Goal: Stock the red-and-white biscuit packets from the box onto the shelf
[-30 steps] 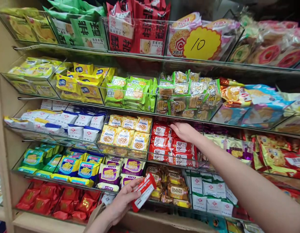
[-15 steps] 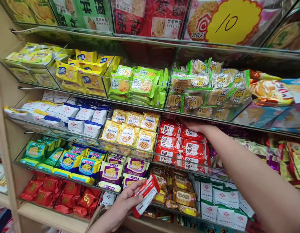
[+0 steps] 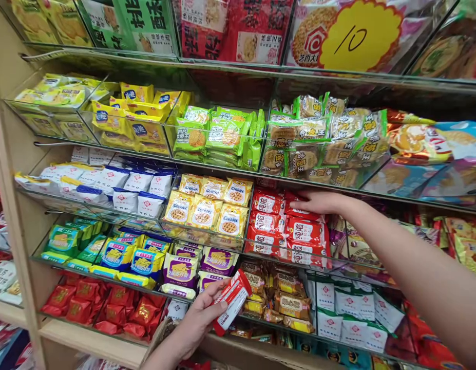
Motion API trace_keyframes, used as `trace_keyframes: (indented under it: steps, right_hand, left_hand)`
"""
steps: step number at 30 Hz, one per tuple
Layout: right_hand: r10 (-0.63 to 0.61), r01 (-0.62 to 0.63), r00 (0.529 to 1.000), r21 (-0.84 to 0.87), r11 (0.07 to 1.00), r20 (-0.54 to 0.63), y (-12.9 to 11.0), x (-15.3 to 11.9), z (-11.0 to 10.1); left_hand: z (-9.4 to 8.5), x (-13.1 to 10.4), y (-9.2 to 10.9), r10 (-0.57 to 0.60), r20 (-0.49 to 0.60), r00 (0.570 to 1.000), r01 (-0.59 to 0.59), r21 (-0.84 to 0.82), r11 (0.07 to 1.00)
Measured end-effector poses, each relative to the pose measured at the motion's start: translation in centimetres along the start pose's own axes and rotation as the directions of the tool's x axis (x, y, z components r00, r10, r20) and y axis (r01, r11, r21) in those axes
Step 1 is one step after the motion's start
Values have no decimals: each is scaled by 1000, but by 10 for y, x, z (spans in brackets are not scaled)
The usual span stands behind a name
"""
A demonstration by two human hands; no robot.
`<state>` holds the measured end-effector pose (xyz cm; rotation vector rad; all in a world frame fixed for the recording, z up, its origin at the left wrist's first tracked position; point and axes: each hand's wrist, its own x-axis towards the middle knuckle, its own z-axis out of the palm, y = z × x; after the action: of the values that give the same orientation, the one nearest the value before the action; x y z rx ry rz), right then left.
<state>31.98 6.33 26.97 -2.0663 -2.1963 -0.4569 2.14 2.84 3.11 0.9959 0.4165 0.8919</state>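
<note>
My left hand (image 3: pixel 197 321) is closed around a red and white snack packet (image 3: pixel 233 300), its printed white back facing up, in front of the lower shelves. My right hand (image 3: pixel 318 202) reaches into a clear compartment of stacked red snack packets (image 3: pixel 305 231). Its fingers are stretched out flat over the rear packets and touch them. The fingertips are partly hidden at the back, under the shelf above. Left of that compartment stand yellow cookie packets (image 3: pixel 205 211) in rows.
Clear dividers and front lips edge each shelf. Below are brown-wrapped snacks (image 3: pixel 293 303) and white packets with green edges (image 3: pixel 351 313). An open cardboard box (image 3: pixel 256 349) sits at the bottom under my left hand. A yellow price tag (image 3: pixel 361 36) hangs at the top.
My right hand has come slightly forward, and more of its fingers show over the red packets. My left hand still holds its packet, a little lower. The view has shifted slightly.
</note>
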Motion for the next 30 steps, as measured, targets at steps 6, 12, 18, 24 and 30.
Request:
trace_keyframes:
  steps: [6,12,18,24,30]
  right_hand:
    - [60,-36,991,-202,979,116,-17,-24,0]
    - [61,-44,997,-292,955,48,-21,-28,8]
    - [66,-68,998,-326,943,-18,-25,-42,11]
    - [24,-91,980,-334,938,-198,-20,-36,9]
    - [57,-80,994,-272,959,-93,-9,-21,10]
  left_hand:
    - [2,-1,1,-7,-14,1000,7,-6,1000]
    - [2,-1,2,-7,-19,1000,6,-24,1000]
    - [-2,-1,0,-2,-19,1000,1,-30,1000]
    - [0,-2,0,-2,-16,1000,1,-20,1000]
    - [5,-4,4,-12,-43,999,12,-10,1000]
